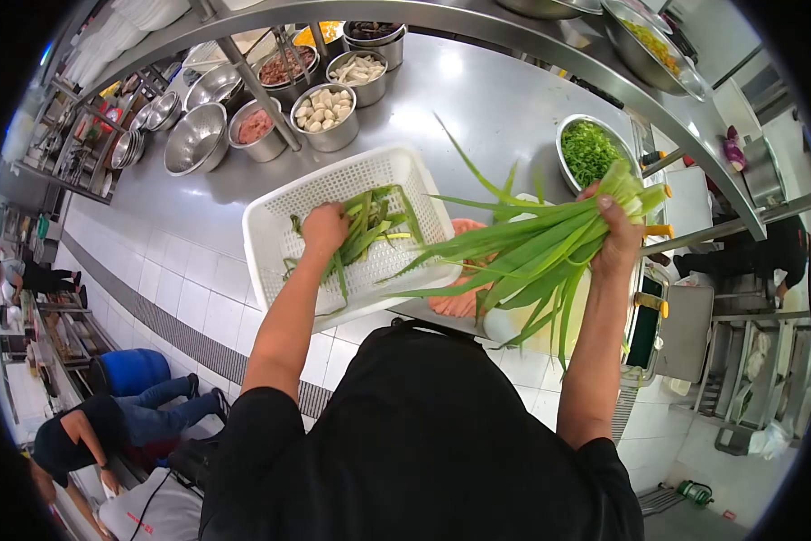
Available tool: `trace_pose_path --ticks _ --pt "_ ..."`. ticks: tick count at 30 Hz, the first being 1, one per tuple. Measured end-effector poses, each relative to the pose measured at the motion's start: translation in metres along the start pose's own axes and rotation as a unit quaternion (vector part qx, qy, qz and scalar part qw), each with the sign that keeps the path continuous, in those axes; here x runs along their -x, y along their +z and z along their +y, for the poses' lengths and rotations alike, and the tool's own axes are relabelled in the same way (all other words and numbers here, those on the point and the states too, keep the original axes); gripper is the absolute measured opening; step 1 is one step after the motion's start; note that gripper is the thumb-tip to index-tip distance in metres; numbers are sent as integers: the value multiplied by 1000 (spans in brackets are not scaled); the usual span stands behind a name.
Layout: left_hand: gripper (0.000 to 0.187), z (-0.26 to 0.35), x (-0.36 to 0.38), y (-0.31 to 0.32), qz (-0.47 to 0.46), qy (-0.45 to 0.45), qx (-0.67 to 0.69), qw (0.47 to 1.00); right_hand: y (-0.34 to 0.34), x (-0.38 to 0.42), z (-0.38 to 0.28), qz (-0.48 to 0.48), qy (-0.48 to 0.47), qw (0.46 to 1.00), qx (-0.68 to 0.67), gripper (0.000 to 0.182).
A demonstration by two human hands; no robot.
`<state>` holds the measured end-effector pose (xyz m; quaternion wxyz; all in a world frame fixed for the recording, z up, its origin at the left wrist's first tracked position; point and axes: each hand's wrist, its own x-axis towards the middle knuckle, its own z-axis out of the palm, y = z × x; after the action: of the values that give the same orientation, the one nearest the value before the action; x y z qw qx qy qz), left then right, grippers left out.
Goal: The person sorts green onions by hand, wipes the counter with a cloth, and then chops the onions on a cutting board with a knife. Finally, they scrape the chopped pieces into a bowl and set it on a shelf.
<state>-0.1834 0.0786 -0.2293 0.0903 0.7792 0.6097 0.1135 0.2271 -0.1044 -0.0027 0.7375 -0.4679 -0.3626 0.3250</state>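
Bunch of green onions (531, 252): right of centre in the frame, long leaves fanning down and to the left, pale stem ends pointing up and to the right; the leaf tips overlap the right edge of the basket.
Right hand (617, 230): fingers wrapped tightly round the stem end of the bunch, holding it above the counter edge.
Left hand (322, 227): centre of the frame, inside the basket, curled closed on a few loose green leaves (369, 225) that lie in it.
White plastic basket (279, 234): perforated, rectangular, tilted, sitting at the near edge of the steel counter (477, 99); the loose leaves lie across its floor.
Under the bunch: something orange-pink (459, 302) shows between the leaves; what it is cannot be told.
Bowl of chopped greens (590, 149): steel, upper right of the frame, just above the right hand.
Steel containers (326, 115): upper centre, several in a cluster on the counter, holding pale pieces, pink and brown foods; empty steel bowls (196, 137) stand to their left.
Upper shelf (531, 41): a steel rail curves across the top of the frame, carrying a tray of yellow food (653, 45) at the upper right.
Floor: white tiles with a drain grate (184, 338) running diagonally, lower left.
Another person (108, 424): lower left of the frame, in dark top and jeans, bent low beside a blue drum (135, 370).
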Motion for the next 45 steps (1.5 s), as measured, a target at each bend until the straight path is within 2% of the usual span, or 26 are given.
trace_pose_path --ticks 1,3,4,9,11,12,13,14,15,16,17,19,23,24,25,26,27,29,33,35,37,39,41,42,44,45 --pt "23 0 -5 -10 -1 3 0 1000 -1 1 3 3 0 1000 1 38" --pt "21 -5 -21 -33 -70 -68 211 973 0 2 11 -6 31 999 -21 56" --pt "21 -11 -29 -44 -90 -58 296 949 3 3 10 -6 46 999 -28 56" --pt "24 29 -41 -113 -49 -30 410 910 38 4 12 -22 28 999 -29 53" --pt "24 60 -39 -136 -9 -28 529 848 55 2 14 -63 41 997 -5 51" --pt "25 69 -40 -144 -32 -17 552 833 65 2 16 -62 39 997 -5 51" --pt "25 80 -38 -153 -32 -14 553 832 75 2 17 -82 39 996 5 50" --pt "27 91 -33 -163 -10 22 311 950 80 0 17 -102 38 994 16 49" --pt "31 99 -28 -173 15 56 45 997 82 -2 15 -101 34 994 18 49" --pt "36 101 -25 -183 -57 48 22 997 83 -3 14 -103 31 994 28 48" --pt "36 102 -21 -189 -57 48 22 997 84 -4 13 -107 30 993 37 47" --pt "35 103 -14 -198 -146 51 -5 988 81 -3 10 -103 37 993 30 47" --pt "30 111 -4 -204 -128 74 94 984 79 2 7 -91 46 994 43 46" --pt "27 122 -1 -199 -110 61 289 949 82 4 8 -87 44 994 47 46" --pt "24 141 4 -198 -88 44 474 875 89 6 11 -88 47 994 51 47" --pt "17 165 14 -197 -55 27 566 822 95 7 14 -90 49 993 56 47" --pt "17 185 21 -194 -58 33 571 818 102 9 16 -86 45 993 63 47" --pt "16 216 32 -189 1 73 665 744 113 13 23 -92 38 994 52 48" --pt "19 244 46 -168 38 84 652 753 112 13 30 -80 49 995 -18 53" --pt "23 249 51 -158 141 178 590 774 110 18 25 -94 66 988 -107 58" --pt "25 255 61 -151 114 163 552 810 93 20 27 -122 97 982 -107 61" --pt "23 266 71 -146 95 157 528 829 77 21 34 -54 88 993 -60 61" --pt "25 279 89 -145 126 224 487 835 56 22 31 -37 53 998 -16 61" --pt "25 274 91 -144 126 218 486 837 45 22 27 -8 56 998 2 59" --pt "26 266 94 -141 64 284 498 817 14 21 17 43 51 998 9 57" --pt "27 247 87 -130 -4 233 526 818 -2 19 12 63 45 997 -3 56"
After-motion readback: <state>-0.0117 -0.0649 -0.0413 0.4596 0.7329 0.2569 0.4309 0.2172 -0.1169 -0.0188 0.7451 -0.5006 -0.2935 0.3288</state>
